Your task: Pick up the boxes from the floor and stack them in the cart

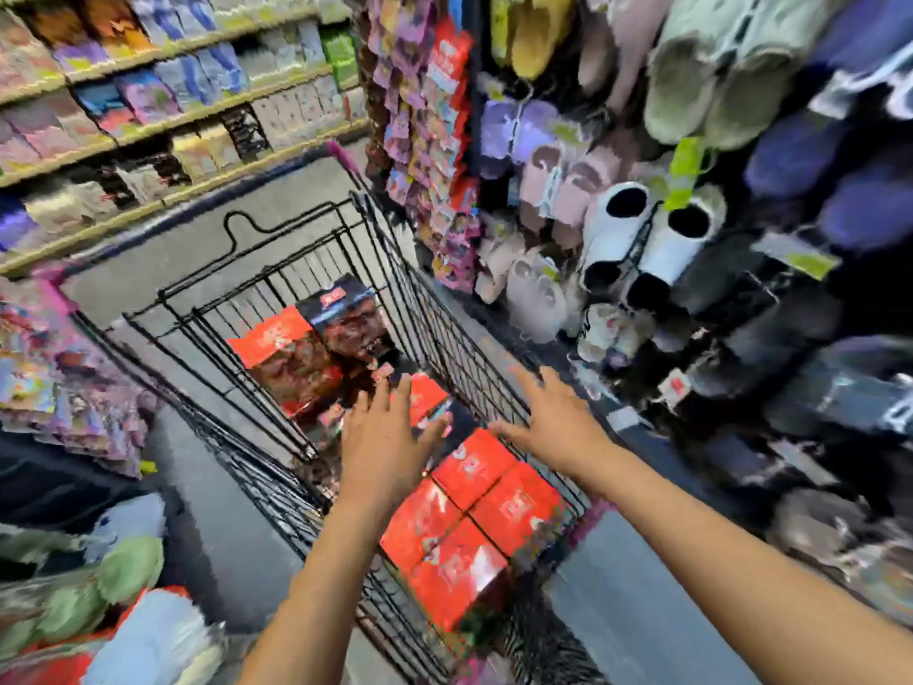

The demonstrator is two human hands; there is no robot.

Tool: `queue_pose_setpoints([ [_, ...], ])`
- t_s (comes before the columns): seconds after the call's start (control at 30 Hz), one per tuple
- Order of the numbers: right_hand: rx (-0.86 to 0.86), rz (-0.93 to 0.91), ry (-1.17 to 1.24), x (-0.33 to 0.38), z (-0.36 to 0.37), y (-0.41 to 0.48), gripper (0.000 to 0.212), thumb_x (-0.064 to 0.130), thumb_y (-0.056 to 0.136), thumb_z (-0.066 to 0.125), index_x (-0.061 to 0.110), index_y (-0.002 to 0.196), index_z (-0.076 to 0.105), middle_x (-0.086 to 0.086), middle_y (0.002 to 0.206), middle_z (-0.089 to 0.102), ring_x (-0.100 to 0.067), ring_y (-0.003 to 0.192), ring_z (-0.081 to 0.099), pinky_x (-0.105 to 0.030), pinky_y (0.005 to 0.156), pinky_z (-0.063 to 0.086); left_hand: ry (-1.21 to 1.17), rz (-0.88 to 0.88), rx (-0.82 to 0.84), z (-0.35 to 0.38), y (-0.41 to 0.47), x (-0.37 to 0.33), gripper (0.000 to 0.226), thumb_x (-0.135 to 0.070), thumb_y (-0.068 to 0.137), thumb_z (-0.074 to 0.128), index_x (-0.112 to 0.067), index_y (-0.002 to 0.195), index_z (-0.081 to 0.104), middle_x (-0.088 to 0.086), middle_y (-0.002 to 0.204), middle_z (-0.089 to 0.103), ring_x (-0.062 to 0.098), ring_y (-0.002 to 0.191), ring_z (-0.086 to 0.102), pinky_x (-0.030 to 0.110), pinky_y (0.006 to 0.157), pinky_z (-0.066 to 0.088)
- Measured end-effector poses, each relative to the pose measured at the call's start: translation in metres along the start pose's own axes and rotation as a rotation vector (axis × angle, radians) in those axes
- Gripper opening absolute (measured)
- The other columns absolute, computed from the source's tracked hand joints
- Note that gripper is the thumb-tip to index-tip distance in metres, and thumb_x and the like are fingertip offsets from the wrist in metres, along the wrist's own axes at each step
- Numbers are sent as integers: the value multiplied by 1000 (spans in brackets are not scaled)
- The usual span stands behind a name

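Both left hand and right hand hover spread and empty over stiff, probably light red cardboard boxes; grip opposite sides.

Two bare hands in shot: the left hand sits at seven o'clock, its bare left forearm uncovered right down to the bottom edge. The right hand, four o'clock, tops a bare right forearm, skin showing all the way out. Fingertips blurred, detail lost.
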State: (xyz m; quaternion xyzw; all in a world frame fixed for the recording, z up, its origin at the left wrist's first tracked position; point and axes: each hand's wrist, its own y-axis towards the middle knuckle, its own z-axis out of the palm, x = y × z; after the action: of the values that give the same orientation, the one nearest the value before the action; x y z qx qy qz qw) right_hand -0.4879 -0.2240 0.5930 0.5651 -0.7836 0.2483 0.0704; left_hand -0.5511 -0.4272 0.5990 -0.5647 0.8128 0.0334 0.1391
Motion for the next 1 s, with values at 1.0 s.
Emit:
queue_pose_setpoints([
  [1.0, -425, 1540, 568, -403, 164, -866, 88, 68, 84, 51, 25, 151, 14, -16, 147, 31, -35, 133, 36, -48, 104, 37, 459, 1782, 466, 269, -657, -599, 88, -79, 77, 38, -23, 145, 29, 7, 138, 49, 29, 127, 43, 39, 103, 35],
])
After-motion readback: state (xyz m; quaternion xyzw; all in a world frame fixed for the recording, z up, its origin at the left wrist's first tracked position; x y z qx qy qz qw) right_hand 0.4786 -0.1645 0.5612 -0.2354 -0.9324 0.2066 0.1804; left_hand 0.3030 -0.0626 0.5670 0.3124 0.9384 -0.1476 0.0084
